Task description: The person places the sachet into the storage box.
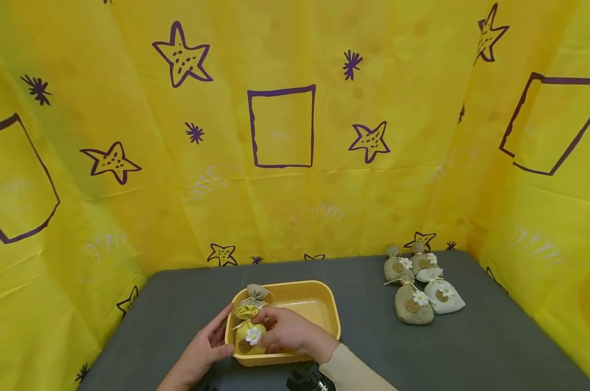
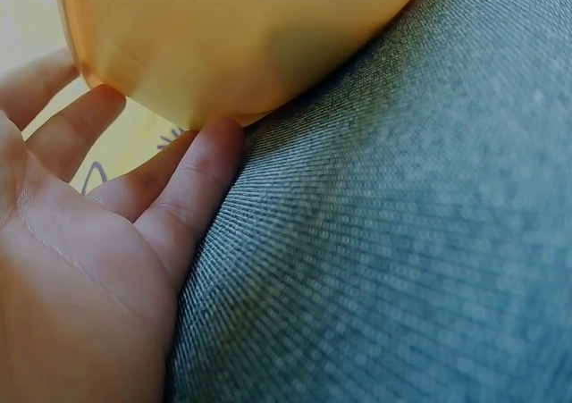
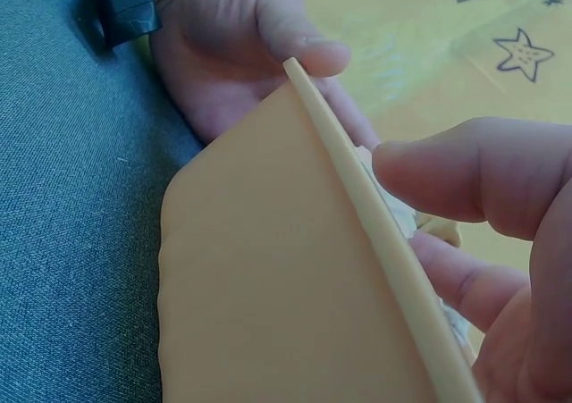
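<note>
Steadying the tray (image 1: 324, 315) at its near-left corner, the left hand (image 1: 202, 353) lies flat against the outer wall, fingers straight and relaxed, gripping nothing; the left wrist view shows its fingertips (image 2: 210, 153) touching the tray's underside where it meets the grey cloth (image 2: 402, 242); just to its right, inside the tray's left end, a yellow pouch (image 1: 248, 334) with a white flower stands upright, a beige pouch (image 1: 257, 293) behind it against the far-left corner; the right hand (image 1: 287, 331) reaches over the near rim, fingers curled round the yellow pouch, thumb (image 3: 465, 171) hanging over the rim (image 3: 375, 233) in the right wrist view; well to the right, four more pouches (image 1: 422, 285) lie clustered on the cloth near the yellow backdrop (image 1: 285, 163). The likely trouble is a light tray: a sideways tug could slide or tip it, since the left hand only rests there; the yellow pouch could topple once released, or knock over the beige one.
</note>
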{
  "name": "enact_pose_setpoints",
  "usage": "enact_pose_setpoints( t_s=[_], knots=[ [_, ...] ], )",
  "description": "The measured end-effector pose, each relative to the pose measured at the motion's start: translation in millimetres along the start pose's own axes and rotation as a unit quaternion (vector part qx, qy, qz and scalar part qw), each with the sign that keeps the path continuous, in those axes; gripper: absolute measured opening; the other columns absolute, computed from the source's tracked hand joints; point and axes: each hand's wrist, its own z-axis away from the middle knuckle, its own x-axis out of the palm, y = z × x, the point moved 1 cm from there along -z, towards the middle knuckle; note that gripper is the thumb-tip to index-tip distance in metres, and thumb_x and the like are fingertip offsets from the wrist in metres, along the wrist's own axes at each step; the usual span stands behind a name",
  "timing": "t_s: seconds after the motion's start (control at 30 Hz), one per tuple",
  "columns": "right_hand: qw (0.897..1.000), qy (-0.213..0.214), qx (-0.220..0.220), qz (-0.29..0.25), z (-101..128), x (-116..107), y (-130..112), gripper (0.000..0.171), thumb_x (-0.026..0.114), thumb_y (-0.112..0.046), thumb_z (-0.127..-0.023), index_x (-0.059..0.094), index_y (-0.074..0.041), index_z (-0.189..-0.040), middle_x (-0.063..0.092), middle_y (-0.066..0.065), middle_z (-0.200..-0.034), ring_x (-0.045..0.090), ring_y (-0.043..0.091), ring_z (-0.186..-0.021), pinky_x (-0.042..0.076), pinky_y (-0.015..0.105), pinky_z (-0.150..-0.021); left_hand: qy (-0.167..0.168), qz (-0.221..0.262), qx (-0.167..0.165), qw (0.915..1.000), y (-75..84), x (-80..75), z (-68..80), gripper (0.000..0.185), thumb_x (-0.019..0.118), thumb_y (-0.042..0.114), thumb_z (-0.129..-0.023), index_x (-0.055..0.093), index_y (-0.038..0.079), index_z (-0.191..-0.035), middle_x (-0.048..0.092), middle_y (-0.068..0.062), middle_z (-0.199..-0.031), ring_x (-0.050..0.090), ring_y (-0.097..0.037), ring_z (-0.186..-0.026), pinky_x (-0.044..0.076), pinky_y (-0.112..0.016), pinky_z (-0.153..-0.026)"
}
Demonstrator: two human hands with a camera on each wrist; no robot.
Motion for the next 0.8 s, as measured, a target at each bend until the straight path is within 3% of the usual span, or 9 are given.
enact_pose_setpoints(
  t_s=[0.17, 0.3, 0.37, 0.53, 0.63, 0.8],
  knots=[
    [1.000, 0.005, -0.007, 0.018, 0, 0, -1, 0.035, 0.074, 0.002, -0.077, 0.069, -0.012, -0.108, 0.060, 0.009, -0.099, 0.061, 0.020, -0.081, 0.059, 0.038, -0.066, 0.000, 0.001, -0.002, 1.0000, 0.1, -1.2, -0.3, 0.076, 0.059, 0.010, -0.102, 0.010, 0.003, -0.160, 0.005, -0.019, -0.163, 0.023, -0.020, -0.142, 0.041, -0.025, -0.102],
    [0.996, 0.026, -0.032, 0.084, 1, 0, -4, 0.031, 0.076, -0.003, -0.078, 0.071, -0.013, -0.106, 0.062, 0.002, -0.099, 0.060, 0.017, -0.082, 0.056, 0.033, -0.063, 0.000, -0.002, -0.002, 1.0000, -1.1, -2.1, -0.4, 0.076, 0.059, 0.009, -0.102, 0.010, 0.003, -0.159, 0.005, -0.019, -0.163, 0.020, -0.023, -0.143, 0.041, -0.025, -0.102],
    [0.988, 0.045, -0.056, 0.138, 3, 0, -7, 0.028, 0.077, -0.007, -0.079, 0.072, -0.014, -0.105, 0.062, -0.002, -0.099, 0.060, 0.015, -0.085, 0.054, 0.030, -0.067, 0.000, -0.003, -0.002, 1.0000, -1.7, -2.0, -0.2, 0.076, 0.059, 0.010, -0.102, 0.010, 0.003, -0.159, 0.005, -0.019, -0.163, 0.017, -0.028, -0.144, 0.041, -0.025, -0.102],
    [0.954, 0.098, -0.128, 0.251, 14, -1, -16, 0.023, 0.073, -0.014, -0.084, 0.072, -0.014, -0.107, 0.061, -0.005, -0.103, 0.061, 0.016, -0.096, 0.051, 0.031, -0.082, 0.004, -0.005, -0.001, 1.0000, -2.2, -0.6, 1.1, 0.076, 0.059, 0.011, -0.102, 0.011, 0.003, -0.160, 0.006, -0.021, -0.163, 0.014, -0.035, -0.144, 0.042, -0.026, -0.101],
    [0.947, 0.124, -0.157, 0.251, 27, -8, -21, 0.023, 0.070, -0.014, -0.088, 0.071, -0.013, -0.111, 0.061, -0.006, -0.107, 0.061, 0.021, -0.102, 0.052, 0.031, -0.081, 0.013, -0.006, -0.001, 0.9999, -1.5, 0.0, 1.6, 0.076, 0.060, 0.011, -0.101, 0.012, 0.003, -0.159, 0.006, -0.020, -0.163, 0.015, -0.035, -0.144, 0.043, -0.026, -0.100],
    [0.953, 0.170, -0.178, 0.178, 56, -32, -28, 0.021, 0.068, -0.014, -0.092, 0.069, -0.014, -0.113, 0.061, -0.003, -0.113, 0.059, 0.027, -0.108, 0.055, 0.031, -0.079, 0.012, -0.007, -0.002, 0.9999, -0.3, 0.4, 0.7, 0.077, 0.061, 0.010, -0.101, 0.012, 0.002, -0.159, 0.006, -0.020, -0.163, 0.015, -0.035, -0.144, 0.042, -0.026, -0.101]
  ],
)
